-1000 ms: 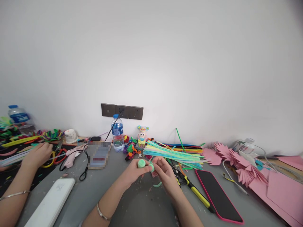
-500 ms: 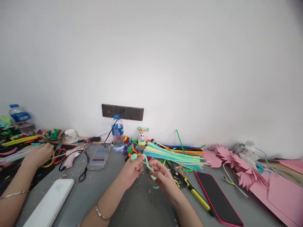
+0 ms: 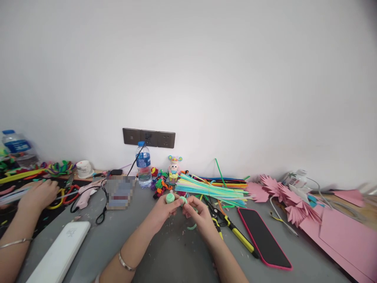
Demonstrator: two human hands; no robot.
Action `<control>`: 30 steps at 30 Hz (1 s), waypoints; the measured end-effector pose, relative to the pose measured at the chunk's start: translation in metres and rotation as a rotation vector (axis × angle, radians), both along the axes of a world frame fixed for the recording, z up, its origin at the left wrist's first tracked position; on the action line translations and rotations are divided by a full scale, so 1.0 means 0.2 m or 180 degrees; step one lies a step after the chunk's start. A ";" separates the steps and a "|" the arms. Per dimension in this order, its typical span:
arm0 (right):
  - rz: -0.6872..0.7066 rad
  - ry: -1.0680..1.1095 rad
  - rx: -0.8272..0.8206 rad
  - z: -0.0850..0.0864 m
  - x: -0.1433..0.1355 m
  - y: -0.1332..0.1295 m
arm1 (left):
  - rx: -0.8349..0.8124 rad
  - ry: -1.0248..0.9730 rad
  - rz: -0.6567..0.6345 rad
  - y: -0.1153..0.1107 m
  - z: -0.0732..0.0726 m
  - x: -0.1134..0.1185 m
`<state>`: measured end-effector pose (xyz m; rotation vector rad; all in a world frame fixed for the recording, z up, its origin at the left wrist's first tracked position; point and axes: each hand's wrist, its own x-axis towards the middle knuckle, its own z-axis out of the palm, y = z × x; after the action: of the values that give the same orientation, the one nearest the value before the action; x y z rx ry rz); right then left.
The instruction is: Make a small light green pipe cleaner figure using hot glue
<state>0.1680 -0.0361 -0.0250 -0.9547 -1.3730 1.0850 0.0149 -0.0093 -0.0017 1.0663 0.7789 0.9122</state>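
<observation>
**While a mint-green roll (image 3: pixel 170 198) is held, a smaller green coil (image 3: pixel 183 201) is pinched beside it**

Above the grey table (image 3: pixel 173 255), the roll is clasped by the left hand (image 3: pixel 165 209); the coil is gripped at the closed fingertips of the right hand (image 3: pixel 199 210) (how tightly cannot be told). Just beyond, pale pipe cleaners (image 3: pixel 212 190) are heaped, with a figurine (image 3: pixel 174 171) stood at their left end. To the right, yellow-handled pliers (image 3: pixel 240 236) and a phone (image 3: pixel 265 237) are laid.

On the near side of the toy figure (image 3: pixel 174 169), the left hand (image 3: pixel 163 211) and right hand (image 3: pixel 198 213) pinch with curled fingers, forearms (image 3: pixel 140 237) slanting inward towards it.
</observation>
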 end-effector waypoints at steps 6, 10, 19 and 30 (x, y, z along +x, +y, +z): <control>0.0035 -0.0145 0.0254 0.01 -0.01 -0.01 | -0.0297 -0.0535 -0.0122 -0.01 -0.01 0.01; 0.0037 -0.0154 0.0403 0.02 -0.01 -0.02 | -0.0348 -0.0711 -0.0221 -0.03 -0.01 0.04; -0.0330 0.0229 0.0215 -0.01 0.01 0.00 | 0.0556 0.0565 0.0077 0.02 -0.01 -0.02; -0.0608 -0.0149 0.0254 0.00 0.01 0.00 | 0.1812 0.1449 -0.0038 0.00 -0.05 0.02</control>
<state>0.1693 -0.0355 -0.0243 -1.0354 -1.3236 0.8634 0.0190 -0.0103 -0.0121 1.8193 0.9042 0.9151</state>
